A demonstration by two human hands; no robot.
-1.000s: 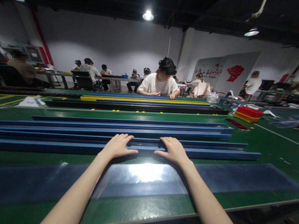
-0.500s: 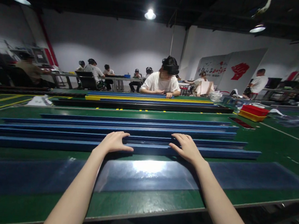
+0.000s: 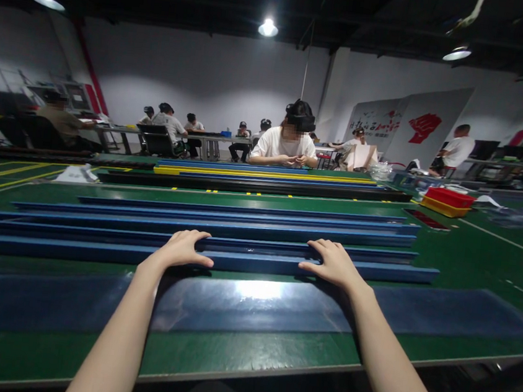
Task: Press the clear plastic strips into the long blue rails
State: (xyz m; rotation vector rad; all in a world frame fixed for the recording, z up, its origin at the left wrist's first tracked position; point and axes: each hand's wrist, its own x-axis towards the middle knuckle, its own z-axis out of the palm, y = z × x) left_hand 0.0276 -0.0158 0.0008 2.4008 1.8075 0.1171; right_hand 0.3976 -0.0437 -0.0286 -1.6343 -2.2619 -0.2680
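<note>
Several long blue rails lie side by side across the green table (image 3: 470, 255). My left hand (image 3: 181, 249) curls over the nearest blue rail (image 3: 73, 248), fingers hooked on its far edge and thumb along its front face. My right hand (image 3: 333, 263) grips the same rail further right, fingers over its top. A flat dark blue strip (image 3: 441, 308) lies between the rail and the table's near edge, under my wrists.
Further back lie yellow, blue and black rails (image 3: 263, 176) in front of a seated person in a white shirt (image 3: 286, 142). Red and yellow trays (image 3: 445, 201) stand at the right. Other people sit at tables behind.
My hands have slid apart along the nearest rail, the left one leftward and the right one rightward. The rail's right end has shifted slightly left.
</note>
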